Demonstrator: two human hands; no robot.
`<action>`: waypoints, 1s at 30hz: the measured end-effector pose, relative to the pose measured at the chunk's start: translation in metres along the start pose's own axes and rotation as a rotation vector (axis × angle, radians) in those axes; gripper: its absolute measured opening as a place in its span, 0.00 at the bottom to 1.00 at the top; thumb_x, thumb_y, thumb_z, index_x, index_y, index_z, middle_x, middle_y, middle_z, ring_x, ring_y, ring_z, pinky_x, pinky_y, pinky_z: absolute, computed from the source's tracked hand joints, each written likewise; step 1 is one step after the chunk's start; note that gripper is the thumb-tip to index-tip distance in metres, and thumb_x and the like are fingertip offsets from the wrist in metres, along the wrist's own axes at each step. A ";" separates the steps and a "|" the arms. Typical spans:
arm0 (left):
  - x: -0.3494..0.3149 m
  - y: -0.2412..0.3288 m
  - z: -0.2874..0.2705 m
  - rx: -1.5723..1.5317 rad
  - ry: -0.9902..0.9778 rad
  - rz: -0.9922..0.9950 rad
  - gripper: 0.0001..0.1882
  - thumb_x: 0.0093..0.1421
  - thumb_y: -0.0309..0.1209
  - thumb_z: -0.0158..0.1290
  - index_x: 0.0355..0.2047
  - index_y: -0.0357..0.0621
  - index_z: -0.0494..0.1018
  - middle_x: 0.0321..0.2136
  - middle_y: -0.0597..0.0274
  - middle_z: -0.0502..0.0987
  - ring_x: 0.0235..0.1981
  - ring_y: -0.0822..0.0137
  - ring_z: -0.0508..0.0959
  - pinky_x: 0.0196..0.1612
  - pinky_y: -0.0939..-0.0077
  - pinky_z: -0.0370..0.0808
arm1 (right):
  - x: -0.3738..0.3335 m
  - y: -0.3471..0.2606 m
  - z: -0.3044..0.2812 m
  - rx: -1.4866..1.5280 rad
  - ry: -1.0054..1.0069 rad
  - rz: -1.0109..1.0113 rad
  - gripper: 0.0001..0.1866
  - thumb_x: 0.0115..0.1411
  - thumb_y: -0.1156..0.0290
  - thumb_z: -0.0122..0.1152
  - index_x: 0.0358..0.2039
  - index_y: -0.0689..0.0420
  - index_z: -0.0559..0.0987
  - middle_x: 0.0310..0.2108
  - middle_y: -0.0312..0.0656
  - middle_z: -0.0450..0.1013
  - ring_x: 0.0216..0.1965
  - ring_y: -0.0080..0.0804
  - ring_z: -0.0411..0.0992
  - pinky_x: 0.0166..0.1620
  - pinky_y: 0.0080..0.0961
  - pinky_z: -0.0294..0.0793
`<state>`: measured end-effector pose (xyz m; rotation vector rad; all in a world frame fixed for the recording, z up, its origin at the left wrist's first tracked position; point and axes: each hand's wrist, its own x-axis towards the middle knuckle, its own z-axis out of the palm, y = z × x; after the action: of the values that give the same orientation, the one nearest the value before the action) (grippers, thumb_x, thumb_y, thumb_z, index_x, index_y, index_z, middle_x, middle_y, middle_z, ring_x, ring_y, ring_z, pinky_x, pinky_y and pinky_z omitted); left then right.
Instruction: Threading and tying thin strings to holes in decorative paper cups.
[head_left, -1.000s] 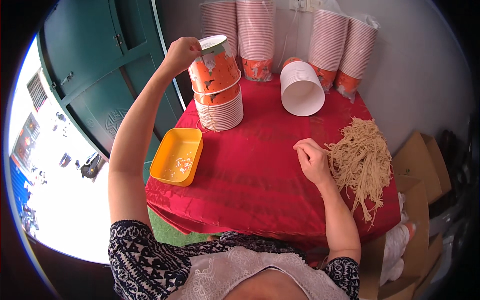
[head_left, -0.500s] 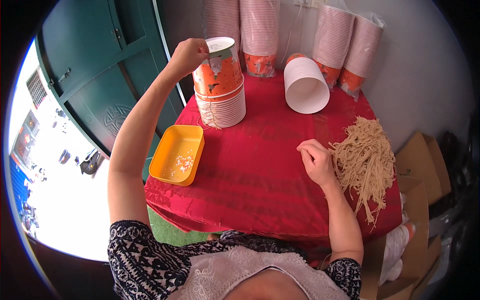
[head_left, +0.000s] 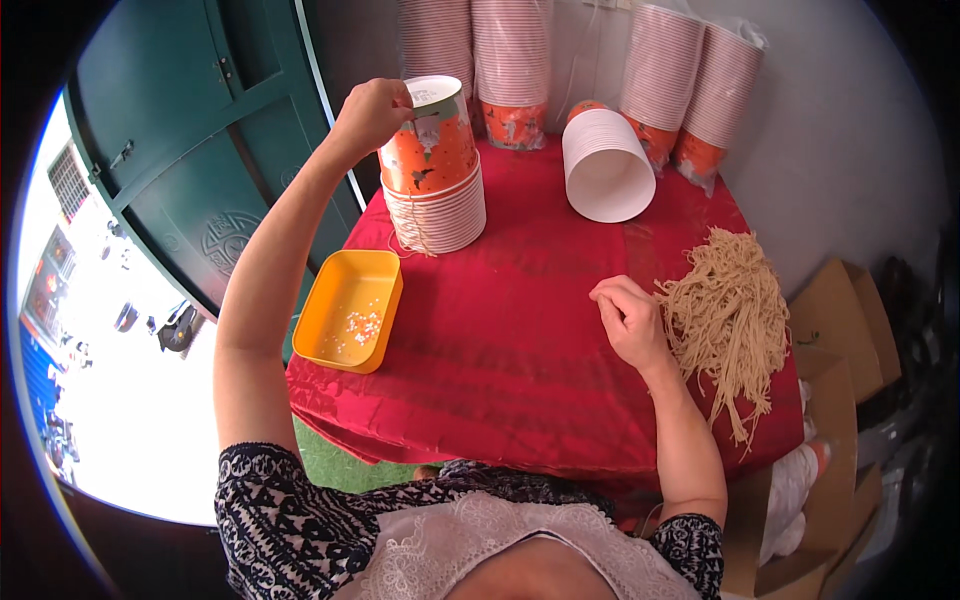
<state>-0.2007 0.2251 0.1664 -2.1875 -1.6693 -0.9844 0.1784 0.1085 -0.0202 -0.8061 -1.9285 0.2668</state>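
Note:
At the back left of the table, an orange patterned paper bucket (head_left: pixel 428 158) stands bottom-up on a stack of nested white-rimmed buckets (head_left: pixel 437 218). My left hand (head_left: pixel 374 112) reaches over to it, fingers closed on the upper edge of its base. A thin tan string hangs down the side of the stack. My right hand (head_left: pixel 630 318) is curled into a loose fist above the red cloth, just left of a heap of tan strings (head_left: pixel 735 320); nothing shows in it. A white bucket stack (head_left: pixel 608 170) lies on its side farther back, its mouth facing me.
A yellow tray (head_left: pixel 345 262) with small white and orange bits sits at the left edge of the red-covered table (head_left: pixel 500 370). Tall plastic-wrapped bucket stacks (head_left: pixel 665 80) line the wall. Open cardboard boxes (head_left: pixel 850 320) stand to the right, a green door (head_left: pixel 180 130) to the left.
The upper bucket has settled slightly lower onto the stack beneath, my left hand still on it. My right hand stays in nearly the same place. The whole view has shifted a little.

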 end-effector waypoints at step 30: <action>-0.048 0.093 0.057 0.181 0.244 0.568 0.04 0.55 0.25 0.51 0.30 0.37 0.73 0.35 0.45 0.71 0.38 0.47 0.76 0.40 0.54 0.74 | -0.001 0.004 0.002 -0.013 0.039 -0.042 0.03 0.58 0.80 0.58 0.31 0.65 0.80 0.33 0.48 0.78 0.34 0.44 0.78 0.36 0.33 0.78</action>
<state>-0.1000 0.1885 0.1142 -2.1288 -0.9085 -0.8518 0.1787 0.1112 -0.0244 -0.7734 -1.9102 0.2120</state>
